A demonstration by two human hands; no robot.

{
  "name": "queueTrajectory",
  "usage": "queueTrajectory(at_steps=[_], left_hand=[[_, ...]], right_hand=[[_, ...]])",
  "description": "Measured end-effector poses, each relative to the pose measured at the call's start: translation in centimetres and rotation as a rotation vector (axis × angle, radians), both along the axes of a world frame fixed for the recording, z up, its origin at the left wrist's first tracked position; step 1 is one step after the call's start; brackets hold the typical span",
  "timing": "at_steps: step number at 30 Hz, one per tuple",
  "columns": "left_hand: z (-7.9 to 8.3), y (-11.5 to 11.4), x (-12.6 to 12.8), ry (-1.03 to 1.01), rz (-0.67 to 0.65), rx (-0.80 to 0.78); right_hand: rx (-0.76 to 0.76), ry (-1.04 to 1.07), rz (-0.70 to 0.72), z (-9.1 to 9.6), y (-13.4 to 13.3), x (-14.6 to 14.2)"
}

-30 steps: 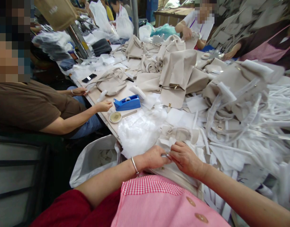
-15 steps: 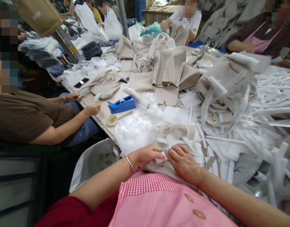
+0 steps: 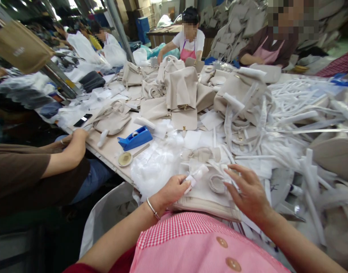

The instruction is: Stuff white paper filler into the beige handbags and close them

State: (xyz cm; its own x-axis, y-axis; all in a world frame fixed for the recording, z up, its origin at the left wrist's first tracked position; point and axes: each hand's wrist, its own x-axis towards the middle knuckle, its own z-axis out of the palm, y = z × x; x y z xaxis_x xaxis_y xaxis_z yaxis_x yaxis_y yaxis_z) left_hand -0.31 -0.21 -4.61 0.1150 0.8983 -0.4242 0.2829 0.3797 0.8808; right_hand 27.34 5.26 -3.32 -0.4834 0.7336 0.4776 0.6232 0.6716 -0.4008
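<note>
My left hand (image 3: 171,189) pinches a small white wrapped piece (image 3: 195,176) at the near edge of the table. It rests on a beige bag (image 3: 203,197) lying flat in front of me. My right hand (image 3: 246,189) hovers just right of it with fingers spread, over white paper strips and a coiled beige strap (image 3: 217,182). A silver bangle sits on my left wrist.
A blue tape dispenser (image 3: 135,138) and a round tin lid (image 3: 125,159) lie left of a crumpled plastic sheet (image 3: 156,163). Beige bags (image 3: 181,93) pile mid-table; white strips (image 3: 301,113) heap at right. A person in brown (image 3: 28,170) sits left; others work at the far side.
My hands have parted: the right has let go, opened and shifted right, while the left keeps the white piece. The view has tilted up. The neighbour's hand drew back from the dispenser.
</note>
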Motion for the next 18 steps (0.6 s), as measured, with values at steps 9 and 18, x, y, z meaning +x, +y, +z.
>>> queueTrajectory(at_steps=[9,18], left_hand=[[-0.8,1.7,0.6,0.228,0.0,0.162],[-1.5,1.8,0.3,0.227,-0.06,0.133]], right_hand=[[-0.692,0.339,-1.086,-5.1,-3.8,17.9],[-0.751,0.46,-1.207,-8.1,-2.5,20.3]])
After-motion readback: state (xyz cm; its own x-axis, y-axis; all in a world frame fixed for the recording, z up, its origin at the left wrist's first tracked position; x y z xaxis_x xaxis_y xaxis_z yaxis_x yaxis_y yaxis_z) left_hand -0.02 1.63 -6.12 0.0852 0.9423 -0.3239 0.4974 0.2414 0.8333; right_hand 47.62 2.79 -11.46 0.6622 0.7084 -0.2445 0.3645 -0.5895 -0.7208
